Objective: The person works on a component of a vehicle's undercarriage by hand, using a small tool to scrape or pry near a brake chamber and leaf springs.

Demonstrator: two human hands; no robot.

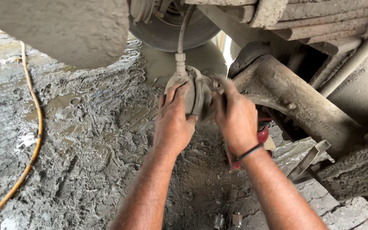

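Observation:
A round, mud-caked brake chamber (199, 91) hangs under a vehicle, with a hose and fitting (180, 57) rising from its top. My left hand (173, 121) presses flat against its left side. My right hand (235, 117) grips its right edge with closed fingers; a dark band circles that wrist. The chamber sits beside a thick, mud-covered axle beam (286, 96).
Wet grey mud covers the ground. A yellow hose (37, 127) curves along the left. A red jack (260, 136) stands behind my right wrist. Bolts and a spring (231, 213) lie in the mud below. A tyre (171, 30) and leaf springs (320, 21) are above.

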